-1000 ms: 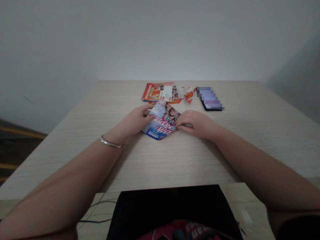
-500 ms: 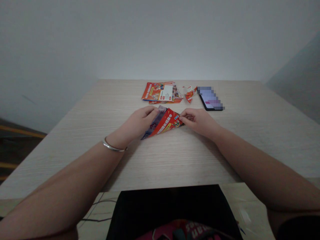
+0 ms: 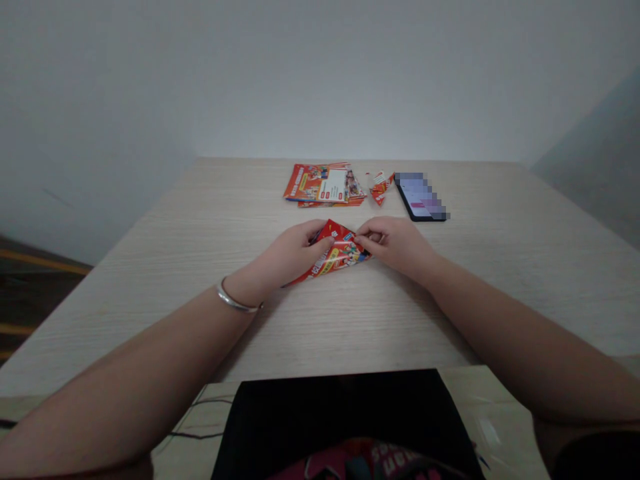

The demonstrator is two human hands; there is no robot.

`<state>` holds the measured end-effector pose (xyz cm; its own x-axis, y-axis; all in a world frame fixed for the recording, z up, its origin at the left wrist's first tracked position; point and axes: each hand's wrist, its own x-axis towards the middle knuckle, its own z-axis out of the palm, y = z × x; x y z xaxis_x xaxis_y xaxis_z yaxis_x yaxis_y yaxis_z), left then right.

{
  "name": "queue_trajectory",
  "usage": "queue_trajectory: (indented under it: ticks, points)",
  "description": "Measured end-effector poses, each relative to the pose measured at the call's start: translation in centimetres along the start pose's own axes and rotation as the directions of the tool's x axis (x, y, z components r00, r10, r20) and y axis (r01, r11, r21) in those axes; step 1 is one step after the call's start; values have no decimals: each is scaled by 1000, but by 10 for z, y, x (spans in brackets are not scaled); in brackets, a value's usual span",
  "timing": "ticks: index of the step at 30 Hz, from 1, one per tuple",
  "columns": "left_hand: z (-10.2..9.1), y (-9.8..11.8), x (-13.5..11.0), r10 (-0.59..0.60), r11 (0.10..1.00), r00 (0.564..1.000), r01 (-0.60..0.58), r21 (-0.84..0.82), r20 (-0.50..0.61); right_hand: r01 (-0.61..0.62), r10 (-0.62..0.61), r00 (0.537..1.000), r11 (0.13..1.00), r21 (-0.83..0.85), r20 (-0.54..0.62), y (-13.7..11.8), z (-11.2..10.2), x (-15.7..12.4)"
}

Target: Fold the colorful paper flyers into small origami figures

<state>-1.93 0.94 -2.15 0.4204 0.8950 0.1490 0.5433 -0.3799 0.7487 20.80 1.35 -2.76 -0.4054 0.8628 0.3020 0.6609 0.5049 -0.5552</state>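
Note:
A red printed flyer (image 3: 340,257), folded over on the slant, lies between my two hands just above the table. My left hand (image 3: 295,250) grips its left side, thumb on the printed face and fingers hidden behind. At the upper right edge, my right hand (image 3: 395,243) pinches the paper between thumb and bent fingers. A silver bangle (image 3: 235,301) circles the left wrist. Beyond the hands sits a stack of similar flyers (image 3: 317,183), and beside it a small folded red paper piece (image 3: 381,188).
A phone (image 3: 423,198) with a lit, partly blurred screen lies at the back right of the pale wood table (image 3: 175,233). Behind stands a plain wall (image 3: 320,80). At the near edge is a black surface (image 3: 340,407), with thin cables (image 3: 200,436) to its left.
My left hand has shifted right and its thumb now lies over the red face. The dark underside strip that showed on the left is now mostly covered. The right hand stays almost still.

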Motion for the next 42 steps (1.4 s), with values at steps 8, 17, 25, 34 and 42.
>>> queue_trajectory:
  ticks: [8,17,25,34,42]
  points:
    - [3,6,0,-50,987,999,51,-154,14,60,-68,990,996,-65,-122,0,4,1]
    - [7,19,-4,-103,977,990,83,-198,-92,-161,181,983,929,334,-30,-14,10,-1]
    - [8,18,-6,-28,921,966,-75,-381,-257,-199,228,974,882,427,-15,-22,9,-4]
    - [5,23,-9,-37,973,949,-37,-226,-314,-172,209,977,896,409,-47,-19,8,-5]
    - [7,29,-11,-117,946,944,11,-323,-308,-106,181,974,894,435,-134,-22,9,-7]
